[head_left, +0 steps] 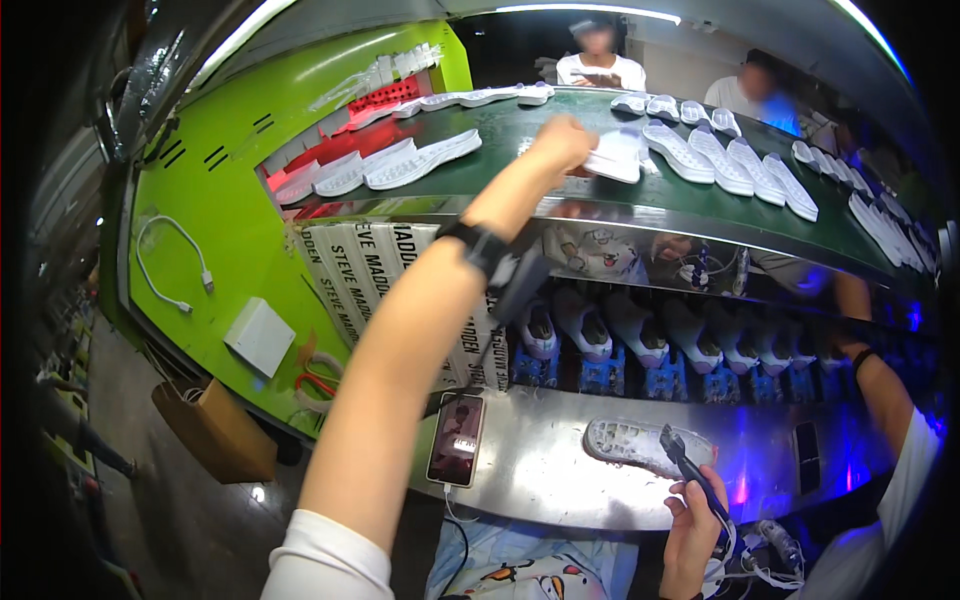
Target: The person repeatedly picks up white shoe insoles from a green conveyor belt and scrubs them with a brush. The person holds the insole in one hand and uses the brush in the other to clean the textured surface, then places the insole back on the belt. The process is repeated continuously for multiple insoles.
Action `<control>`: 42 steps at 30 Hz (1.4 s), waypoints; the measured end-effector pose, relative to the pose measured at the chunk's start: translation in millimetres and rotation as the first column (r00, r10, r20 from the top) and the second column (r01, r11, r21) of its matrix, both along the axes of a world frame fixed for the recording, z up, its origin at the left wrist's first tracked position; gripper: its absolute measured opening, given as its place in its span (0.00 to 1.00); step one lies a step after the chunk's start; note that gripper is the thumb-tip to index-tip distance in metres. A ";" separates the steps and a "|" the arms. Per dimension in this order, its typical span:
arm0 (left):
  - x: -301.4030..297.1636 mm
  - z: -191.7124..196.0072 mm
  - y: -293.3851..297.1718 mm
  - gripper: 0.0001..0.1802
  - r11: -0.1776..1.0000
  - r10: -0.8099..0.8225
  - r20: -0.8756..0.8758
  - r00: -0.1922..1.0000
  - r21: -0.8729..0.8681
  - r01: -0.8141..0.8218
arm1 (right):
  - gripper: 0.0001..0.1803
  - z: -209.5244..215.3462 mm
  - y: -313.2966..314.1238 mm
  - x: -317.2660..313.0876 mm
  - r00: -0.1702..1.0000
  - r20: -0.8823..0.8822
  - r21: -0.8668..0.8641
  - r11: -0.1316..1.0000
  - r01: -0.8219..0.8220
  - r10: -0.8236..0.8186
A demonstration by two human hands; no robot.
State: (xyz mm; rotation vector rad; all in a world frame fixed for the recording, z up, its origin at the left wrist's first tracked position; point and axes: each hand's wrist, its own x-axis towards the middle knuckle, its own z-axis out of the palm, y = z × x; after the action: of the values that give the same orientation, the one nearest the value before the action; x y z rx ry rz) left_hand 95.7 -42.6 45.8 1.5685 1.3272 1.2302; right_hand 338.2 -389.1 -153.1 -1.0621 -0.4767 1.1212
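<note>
in the narrowed fingers of the left hand (562, 143) is a white shoe sole (617, 160); the right hand (694, 520) grips a slim black tool (687, 464); below the left fingers, a white panel (366, 268) bears black lettering.

A: Left hand (565, 143), what's noted?
B: Bare. 1 black strap (475, 240) around the wrist, just behind it; broad, dark all over.

A: Anything else near that wrist?
B: 1 dark, slab-shaped piece (518, 288) beside the strap. Edges blurred; cannot tell if the 2 are joined.

A: Farther back from the hand?
B: Bare forearm (425, 320), then 1 white sleeve (330, 555): short, plain, softly creased, hem above the elbow.

A: Right hand (692, 530)?
B: Bare also. Sleeve behind it hidden.
</note>
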 end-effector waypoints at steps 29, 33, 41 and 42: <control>-27.1 -363.2 -270.4 0.30 0.745 0.171 0.965 -0.200 0.007 0.667 | 0.16 -46.8 33.5 -103.9 0.442 0.736 0.004 0.649 -0.761 0.513; -38.5 -360.4 -256.2 0.30 0.621 0.110 0.994 0.007 -0.074 0.780 | 0.15 -44.8 49.5 -88.1 0.246 0.781 -0.014 0.410 -0.912 0.574; -19.4 -334.8 -220.9 0.20 0.271 -0.322 0.750 0.578 -0.511 0.815 | 0.13 -39.1 54.0 -59.8 -0.119 0.902 -0.242 0.259 -0.935 0.414; -11.2 -332.3 -219.7 0.20 0.237 -0.413 0.659 0.629 -0.589 0.772 | 0.13 -37.1 57.8 -56.3 -0.079 0.920 -0.203 0.293 -0.934 0.385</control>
State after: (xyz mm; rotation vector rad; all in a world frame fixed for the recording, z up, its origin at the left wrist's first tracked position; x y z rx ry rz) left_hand 84.5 -262.3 -286.5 0.8444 0.6715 0.1895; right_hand 281.9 -331.4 -190.3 -0.7088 -2.4567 1.0683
